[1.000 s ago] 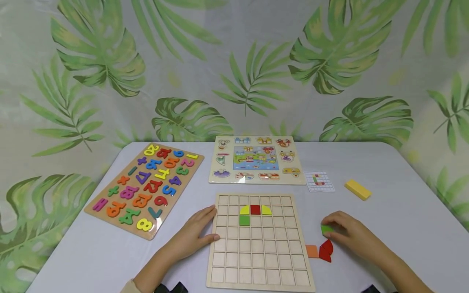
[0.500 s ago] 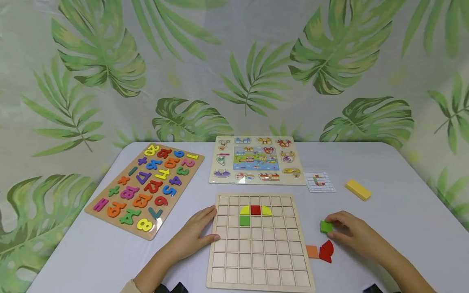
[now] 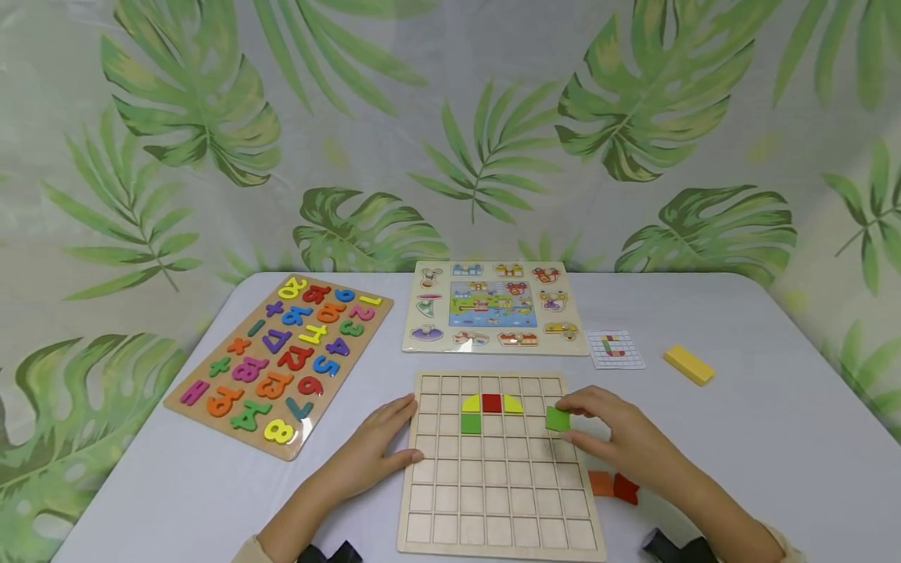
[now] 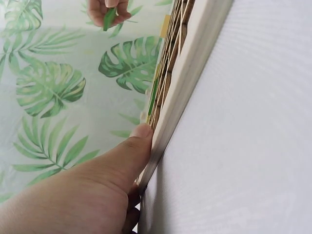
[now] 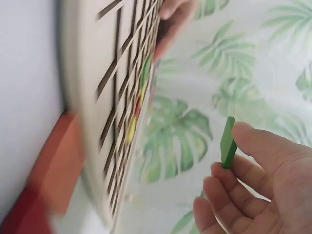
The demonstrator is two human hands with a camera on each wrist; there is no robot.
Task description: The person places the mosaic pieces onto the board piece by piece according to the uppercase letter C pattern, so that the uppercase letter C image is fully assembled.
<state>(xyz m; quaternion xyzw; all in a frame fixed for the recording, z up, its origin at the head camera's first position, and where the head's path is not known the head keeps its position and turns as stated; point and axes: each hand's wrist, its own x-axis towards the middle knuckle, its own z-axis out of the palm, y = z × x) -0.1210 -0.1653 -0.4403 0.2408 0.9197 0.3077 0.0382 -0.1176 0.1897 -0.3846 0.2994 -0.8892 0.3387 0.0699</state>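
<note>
My right hand [image 3: 608,430] pinches a green square tile [image 3: 558,419] between thumb and fingers, above the right side of a wooden grid board [image 3: 500,496]. The same tile [image 5: 227,142] stands nearly edge-on in the right wrist view. My left hand [image 3: 376,442] rests against the board's left edge, its thumb [image 4: 139,134] touching the rim. On the grid lie a red square tile [image 3: 491,403], a yellow rounded tile [image 3: 472,404] to its left, another yellow rounded tile [image 3: 514,404] to its right, and a green square tile [image 3: 471,423] below the left one.
An orange tile [image 3: 601,483] and red pieces [image 3: 625,489], partly hidden by my right hand, lie right of the board. Farther back are a pattern card [image 3: 615,349], a yellow block [image 3: 688,365] and a picture puzzle [image 3: 415,332]. A number puzzle [image 3: 288,442] lies left.
My right hand has carried the green square tile left from the table to above the board's right side. My left hand has stayed in place.
</note>
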